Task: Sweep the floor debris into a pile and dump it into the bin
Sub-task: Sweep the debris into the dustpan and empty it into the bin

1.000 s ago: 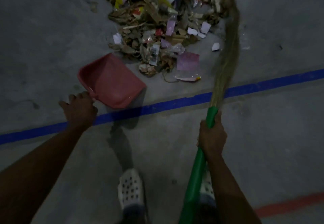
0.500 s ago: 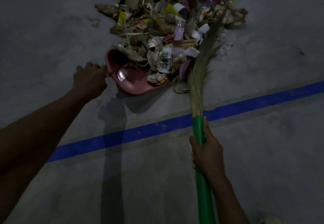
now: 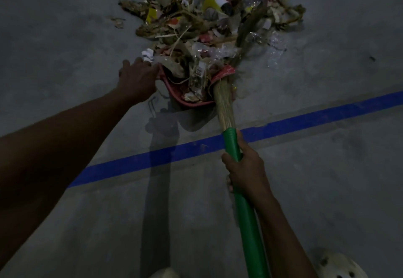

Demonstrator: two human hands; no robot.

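Note:
A heap of floor debris of paper, dry leaves and plastic wrap lies on the grey concrete at top centre. A red dustpan sits tilted at the heap's near edge, packed with scraps. My left hand grips the dustpan at its left rear corner. A grass broom with a green handle runs from bottom right up into the heap; its bristles lie against the dustpan's right side. My right hand is curled round the green handle just below the bristles. No bin is in view.
A blue painted line crosses the floor diagonally just in front of the dustpan. White perforated clogs show at the bottom edge. A few stray scraps lie left of the heap. Lighting is dim.
The dustpan went from empty beside the blue line to pushed under the heap's edge. The broom swept from the heap's right side toward the pan, which now holds more debris.

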